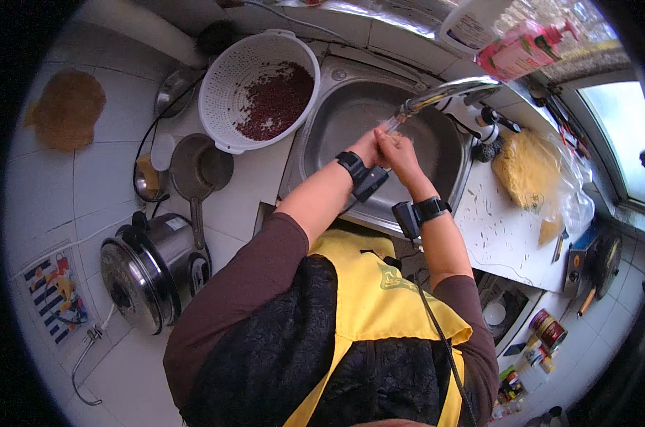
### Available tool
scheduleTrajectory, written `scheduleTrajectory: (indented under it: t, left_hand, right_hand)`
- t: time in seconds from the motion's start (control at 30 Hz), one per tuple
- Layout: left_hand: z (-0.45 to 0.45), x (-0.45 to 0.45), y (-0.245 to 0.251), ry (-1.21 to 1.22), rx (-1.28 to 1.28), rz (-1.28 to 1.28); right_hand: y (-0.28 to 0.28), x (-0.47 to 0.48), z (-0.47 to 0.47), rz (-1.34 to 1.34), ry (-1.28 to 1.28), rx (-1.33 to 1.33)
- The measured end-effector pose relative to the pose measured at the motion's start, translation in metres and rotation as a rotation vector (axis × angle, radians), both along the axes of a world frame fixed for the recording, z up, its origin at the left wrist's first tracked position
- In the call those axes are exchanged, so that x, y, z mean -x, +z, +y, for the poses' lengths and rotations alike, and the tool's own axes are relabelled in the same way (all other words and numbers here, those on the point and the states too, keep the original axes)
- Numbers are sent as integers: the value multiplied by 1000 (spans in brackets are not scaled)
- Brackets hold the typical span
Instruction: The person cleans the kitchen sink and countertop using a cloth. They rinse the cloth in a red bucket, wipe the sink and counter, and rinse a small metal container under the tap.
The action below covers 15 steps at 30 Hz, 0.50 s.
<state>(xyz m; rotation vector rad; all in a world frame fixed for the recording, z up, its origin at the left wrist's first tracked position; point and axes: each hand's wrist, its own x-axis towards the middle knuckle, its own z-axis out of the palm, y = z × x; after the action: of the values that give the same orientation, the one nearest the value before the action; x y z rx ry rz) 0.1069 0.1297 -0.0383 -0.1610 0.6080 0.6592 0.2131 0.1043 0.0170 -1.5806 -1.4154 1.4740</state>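
Note:
My left hand (369,148) and my right hand (400,152) meet under the spout of a chrome faucet (434,93), where water appears to run over them. Their fingers overlap, and whether anything lies between them cannot be made out. Both are above a stainless steel sink basin (336,123). To the left of the sink, a white plastic colander (221,91) holds small dark red beans (280,101) and partly overhangs the sink's edge. Black straps with small boxes are on both wrists.
A metal saucepan (183,165) and a steel pressure cooker (151,267) stand at left. Right of the sink lie a plastic bag with yellow contents (525,165) and a dark scrubber (487,150). A pink pump bottle (520,53) stands behind the faucet.

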Motion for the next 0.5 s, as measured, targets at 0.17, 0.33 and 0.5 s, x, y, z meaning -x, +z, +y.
scheduleTrajectory:
  t: [0.17, 0.33, 0.5]
  left_hand:
    - [-15, -24, 13, 120, -10, 624]
    - [-14, -5, 25, 291, 107, 472]
    - [-14, -3, 32, 117, 18, 472]
  right_hand:
    - [-20, -3, 24, -401, -287, -30]
    - [-14, 5, 15, -378, 135, -259]
    - [-9, 6, 19, -627, -59, -274]
